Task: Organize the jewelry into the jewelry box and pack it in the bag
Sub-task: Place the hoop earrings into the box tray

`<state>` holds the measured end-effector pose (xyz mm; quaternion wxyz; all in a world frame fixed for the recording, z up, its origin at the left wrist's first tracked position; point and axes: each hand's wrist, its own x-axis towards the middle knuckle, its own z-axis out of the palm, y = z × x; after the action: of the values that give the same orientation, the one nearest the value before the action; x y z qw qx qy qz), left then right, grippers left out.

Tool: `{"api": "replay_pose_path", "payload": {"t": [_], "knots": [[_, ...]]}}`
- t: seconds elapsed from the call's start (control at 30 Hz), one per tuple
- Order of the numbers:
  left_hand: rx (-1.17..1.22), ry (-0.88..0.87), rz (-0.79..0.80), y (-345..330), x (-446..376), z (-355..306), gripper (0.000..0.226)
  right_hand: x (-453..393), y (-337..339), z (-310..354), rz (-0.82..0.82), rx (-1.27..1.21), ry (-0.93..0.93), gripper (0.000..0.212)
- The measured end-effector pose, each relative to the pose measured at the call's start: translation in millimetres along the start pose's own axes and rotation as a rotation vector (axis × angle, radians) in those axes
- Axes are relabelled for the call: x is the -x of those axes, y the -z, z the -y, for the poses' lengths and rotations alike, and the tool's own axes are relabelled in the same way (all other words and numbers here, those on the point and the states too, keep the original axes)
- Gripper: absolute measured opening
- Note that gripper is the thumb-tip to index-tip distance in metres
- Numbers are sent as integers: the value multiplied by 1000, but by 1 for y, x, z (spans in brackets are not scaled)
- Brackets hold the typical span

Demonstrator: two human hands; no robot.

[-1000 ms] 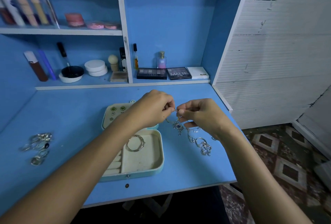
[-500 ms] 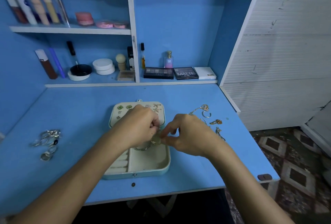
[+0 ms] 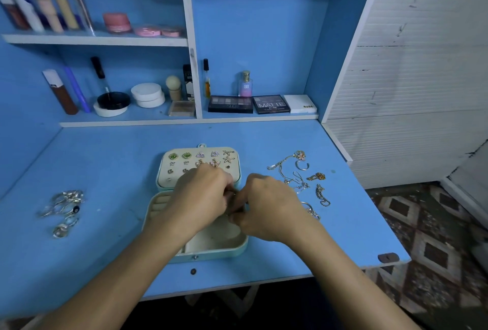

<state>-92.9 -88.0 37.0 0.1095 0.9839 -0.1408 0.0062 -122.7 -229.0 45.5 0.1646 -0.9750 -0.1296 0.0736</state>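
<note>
Jewelry box (image 3: 211, 249) open at frame centre; left hand (image 3: 203, 197) and right hand (image 3: 266, 208) fingertips pinched together above it, held item too small to tell.

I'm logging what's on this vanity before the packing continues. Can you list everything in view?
jewelry box: one, pale mint, open, front centre of desk
earrings: several pairs, green, silver, gold, pinned in the box lid
silver jewelry pile: one cluster, silver, desk left
chains and charms: one loose cluster, silver and gold, desk right of the box
eyeshadow palettes: two, black, lower shelf right
white box: one, beside the palettes
perfume bottle: one, pink, behind the palettes
pink jars: three, upper shelf
tubes: several, upper shelf left
desk: one, blue
left hand: over the box, fingers pinched; item hidden
right hand: over the box, meeting the left
</note>
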Motion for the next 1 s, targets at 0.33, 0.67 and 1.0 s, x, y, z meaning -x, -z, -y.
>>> {"api": "replay_pose_path", "payload": {"t": [0.33, 0.67, 1.0], "knots": [[-105, 17, -123, -10, 4, 0, 14, -7, -7, -1, -7, 63, -38, 24], [119, 61, -236, -13, 3, 4, 21, -6, -6, -1, -20, -2, -42, 21], [174, 46, -180, -12, -1, 9, 20, -4, -5, -11, -16, -132, -19, 16]]}}
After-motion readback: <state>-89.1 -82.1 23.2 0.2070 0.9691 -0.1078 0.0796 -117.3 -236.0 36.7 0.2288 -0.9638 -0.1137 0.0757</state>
